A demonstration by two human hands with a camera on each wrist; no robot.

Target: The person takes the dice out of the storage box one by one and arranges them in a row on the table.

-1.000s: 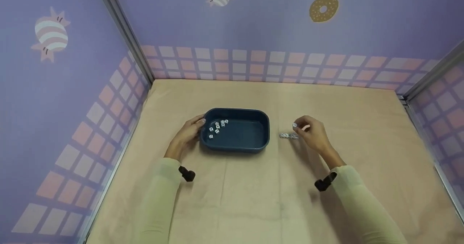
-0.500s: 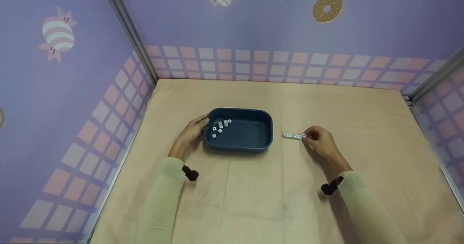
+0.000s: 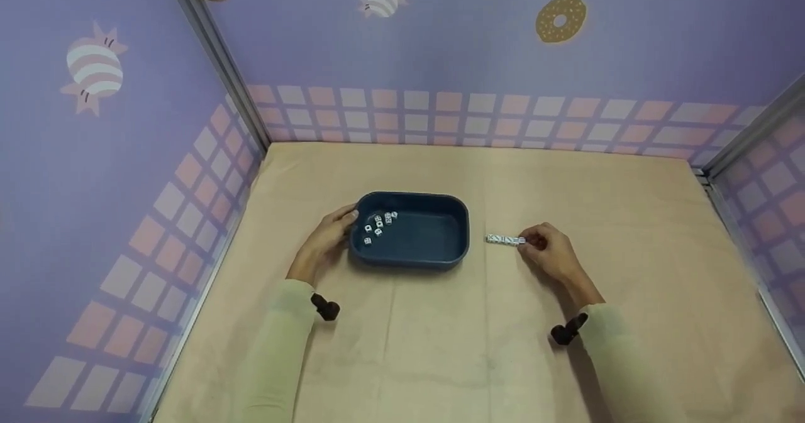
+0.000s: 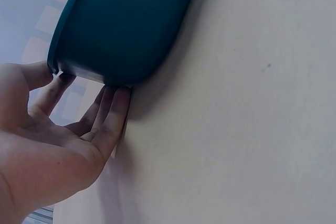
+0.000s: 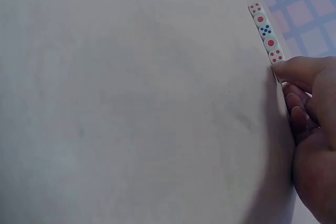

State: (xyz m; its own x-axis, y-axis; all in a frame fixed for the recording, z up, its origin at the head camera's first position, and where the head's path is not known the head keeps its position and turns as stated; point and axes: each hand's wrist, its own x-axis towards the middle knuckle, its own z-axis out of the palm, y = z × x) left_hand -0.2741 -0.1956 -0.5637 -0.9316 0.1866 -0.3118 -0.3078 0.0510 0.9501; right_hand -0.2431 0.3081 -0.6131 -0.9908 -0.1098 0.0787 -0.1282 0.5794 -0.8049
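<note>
A dark blue rectangular tray (image 3: 415,261) stands on the table, with several white dice (image 3: 378,224) lying loose toward its left end. My left hand (image 3: 328,234) holds the tray's left end. In the left wrist view the thumb is at the rim and the fingertips touch the outer wall (image 4: 121,30). Right of the tray, several dice form a straight row (image 3: 503,240), with red and blue pips in the right wrist view. At the row's right end my right hand (image 3: 552,252) pinches a die between thumb and fingers. That die is mostly hidden by the fingers.
A beige cloth (image 3: 434,341) covers the table. Purple patterned panels stand at the back (image 3: 465,39), left and right, joined by metal corner posts (image 3: 220,58). A gap of bare cloth separates the tray from the row.
My right hand has lowered a die from above the row and brought it to the row's right end. The left hand stays at the tray, and the view shifts slightly.
</note>
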